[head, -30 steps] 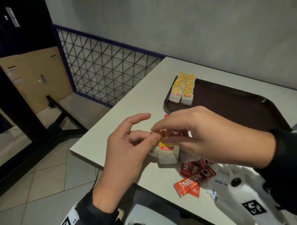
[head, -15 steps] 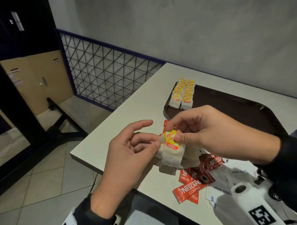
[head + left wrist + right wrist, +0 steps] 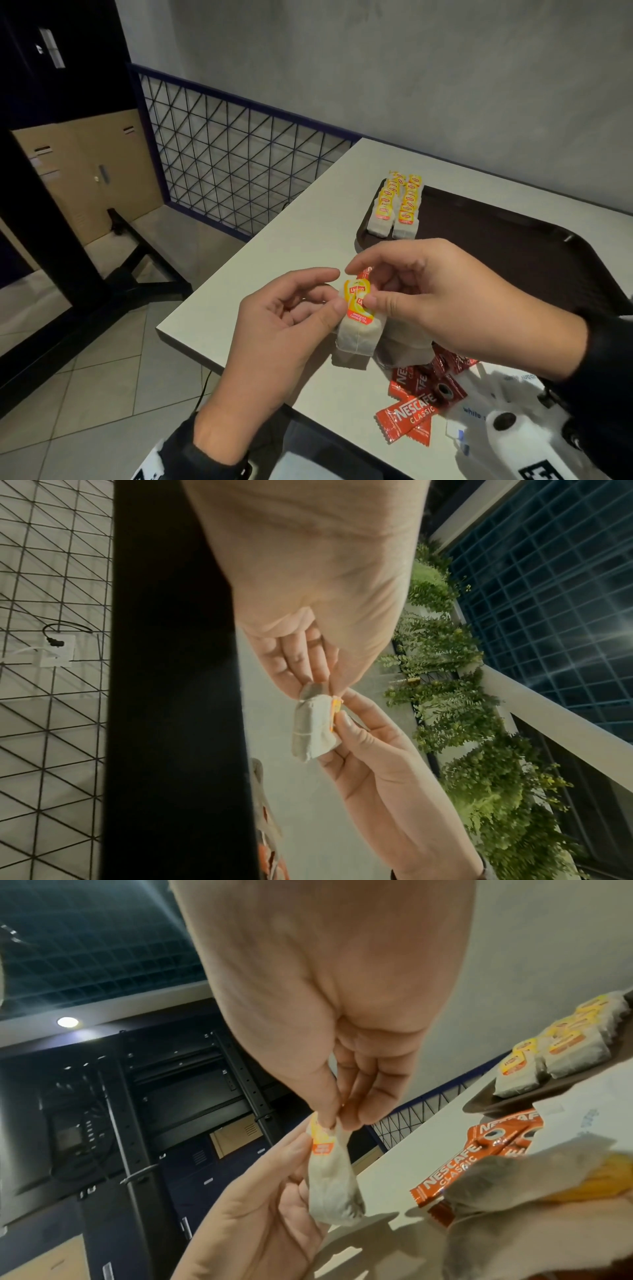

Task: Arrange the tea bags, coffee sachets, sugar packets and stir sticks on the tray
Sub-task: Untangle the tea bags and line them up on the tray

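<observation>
Both hands hold one white tea bag (image 3: 358,334) with a yellow and red tag, lifted just above the table's near left corner. My left hand (image 3: 329,301) pinches its left edge between thumb and fingers; my right hand (image 3: 363,291) pinches the tag from the right. The same tea bag (image 3: 313,730) hangs between the fingers in the left wrist view, and the tea bag (image 3: 330,1177) shows again in the right wrist view. Two rows of tea bags (image 3: 397,205) lie on the dark brown tray (image 3: 513,260), at its left end. Red coffee sachets (image 3: 416,404) lie near the front edge.
More loose tea bags (image 3: 404,346) sit under my right hand beside the sachets. White sugar packets (image 3: 476,411) lie at the lower right. The table edge (image 3: 191,346) drops off to a tiled floor on the left; a mesh railing (image 3: 239,164) stands behind.
The tea bag has been lifted off the pile and raised slightly, both hands still on it. My view has shifted a little, so the tray appears farther right.
</observation>
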Demonstrator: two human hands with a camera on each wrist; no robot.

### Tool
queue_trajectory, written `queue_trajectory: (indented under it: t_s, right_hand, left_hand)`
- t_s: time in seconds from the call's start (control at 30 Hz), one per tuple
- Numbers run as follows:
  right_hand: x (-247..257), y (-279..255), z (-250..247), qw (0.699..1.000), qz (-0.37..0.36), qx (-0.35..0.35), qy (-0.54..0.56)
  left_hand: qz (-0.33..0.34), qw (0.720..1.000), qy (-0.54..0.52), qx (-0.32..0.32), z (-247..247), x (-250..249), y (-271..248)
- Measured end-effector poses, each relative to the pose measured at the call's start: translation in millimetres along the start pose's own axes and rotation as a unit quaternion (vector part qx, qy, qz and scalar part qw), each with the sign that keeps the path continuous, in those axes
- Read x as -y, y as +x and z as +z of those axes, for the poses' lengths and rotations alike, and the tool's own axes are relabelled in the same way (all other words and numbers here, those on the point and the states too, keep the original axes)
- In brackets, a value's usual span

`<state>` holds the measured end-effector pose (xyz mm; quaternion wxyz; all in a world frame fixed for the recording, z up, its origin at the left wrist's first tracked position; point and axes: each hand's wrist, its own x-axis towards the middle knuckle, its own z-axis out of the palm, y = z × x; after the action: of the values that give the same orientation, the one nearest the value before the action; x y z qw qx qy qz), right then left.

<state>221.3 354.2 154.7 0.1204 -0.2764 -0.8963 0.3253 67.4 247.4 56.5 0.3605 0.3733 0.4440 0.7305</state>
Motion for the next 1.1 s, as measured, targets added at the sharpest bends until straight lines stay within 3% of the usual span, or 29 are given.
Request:
queue_trajectory:
  t_s: [0.3,0.47,0.7,1.1]
  right_hand:
    - [7.0,-0.7,6.0,0.994,-0.041,-0.051,-0.085]
    - [11.6,-6.1,3.1,0.978,-0.122,-0.071,-0.154]
    - [20.4,-11.1,-2.4,0.959,-0.224,-0.014,-0.173]
    - [7.9,-1.9,4.9,0.967,-0.179,-0.061,-0.169]
  left_hand:
    - [0.004,1.000,-0.003,0.000,-1.5,-1.1,-0.2]
    - [0.009,1.000,-0.020,-0.010,-0.4,0.0,1.7]
    - [0.015,1.000,-0.001,-0.018,-2.6,3.8,4.9]
    - [0.007,0.999,-0.027,0.035,-5.5,-0.8,0.4]
